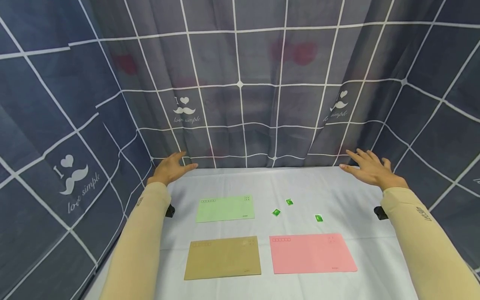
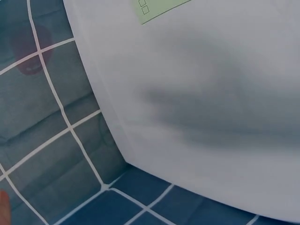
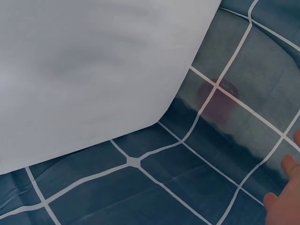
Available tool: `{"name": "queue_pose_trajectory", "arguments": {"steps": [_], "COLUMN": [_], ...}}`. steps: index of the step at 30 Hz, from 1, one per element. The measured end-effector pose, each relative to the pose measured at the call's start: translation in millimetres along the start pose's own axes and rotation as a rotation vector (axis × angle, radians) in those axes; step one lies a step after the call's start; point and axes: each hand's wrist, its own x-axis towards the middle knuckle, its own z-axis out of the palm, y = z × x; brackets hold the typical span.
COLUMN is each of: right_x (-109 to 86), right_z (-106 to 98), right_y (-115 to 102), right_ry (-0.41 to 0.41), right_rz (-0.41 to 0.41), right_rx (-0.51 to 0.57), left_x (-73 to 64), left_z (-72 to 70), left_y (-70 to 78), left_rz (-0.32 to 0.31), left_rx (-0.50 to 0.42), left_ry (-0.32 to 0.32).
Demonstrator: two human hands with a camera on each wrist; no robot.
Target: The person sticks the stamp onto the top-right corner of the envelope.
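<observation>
My left hand (image 1: 172, 168) is held over the far left of the white table, fingers loosely extended and holding nothing. Opposite it, my right hand (image 1: 371, 168) hovers above the far right side with its fingers spread. Nearest the left hand lies a light green envelope (image 1: 225, 209). A brown envelope (image 1: 223, 258) is in front of that, and a pink envelope (image 1: 313, 253) lies to its right. Small green stamps lie scattered behind the pink one: one stamp (image 1: 289, 202) farthest back, another stamp (image 1: 276, 212) to the left, a third stamp (image 1: 318, 218) to the right.
A white cloth (image 1: 217, 231) covers the table. Dark grid-patterned curtains (image 1: 258, 104) stand along the back and both sides, close behind the fingertips. Each wrist carries a small black camera, such as the right camera (image 1: 380, 213). The left wrist view catches a corner of the green envelope (image 2: 159, 8).
</observation>
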Motion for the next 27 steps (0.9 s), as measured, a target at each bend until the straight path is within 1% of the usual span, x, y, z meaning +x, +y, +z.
{"name": "queue_pose_trajectory", "arguments": {"steps": [6, 16, 23, 27], "right_x": [2.1, 2.6, 1.8, 0.7], "right_z": [1.7, 3.3, 3.7, 3.7], "right_y": [-2.3, -1.9, -1.3, -1.7], "right_ry": [0.004, -0.001, 0.000, 0.000], "right_rz": [-0.006, -0.003, 0.000, 0.001], "right_rx": [0.004, -0.001, -0.004, -0.006], "left_x": [0.3, 1.7, 0.2, 0.1], "left_z": [-0.1, 3.8, 4.3, 5.7], "left_y": [1.9, 1.0, 2.7, 4.2], "left_rz": [-0.015, -0.026, -0.022, -0.010], "left_rx": [-0.045, -0.049, -0.058, -0.082], "left_ry": [-0.002, -0.005, -0.012, -0.024]}}
